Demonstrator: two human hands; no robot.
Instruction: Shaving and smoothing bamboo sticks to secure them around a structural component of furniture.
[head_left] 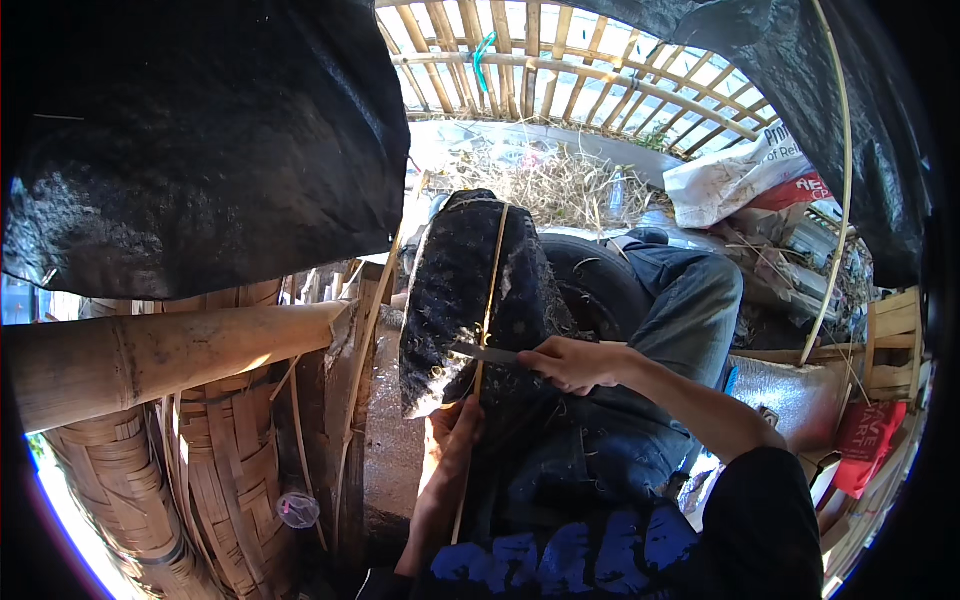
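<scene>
My right hand (578,363) is closed round the handle of a knife (484,352). Its blade points left and lies across a thin, pale bamboo strip (495,270). Below the blade, my left hand (456,436) grips that strip, its thumb along it. The strip runs lengthwise over a dark, worn cloth (445,285) draped on my raised left leg, with pale shavings clinging to the cloth. The knife's handle is mostly hidden inside my right fingers.
A black tire (600,285) is beyond my right hand. On the left, a thick bamboo pole (180,360) juts out above woven baskets (235,440). A black tarp (200,150) hangs at upper left. Straw shavings (550,185) lie ahead, near a white sack (735,180).
</scene>
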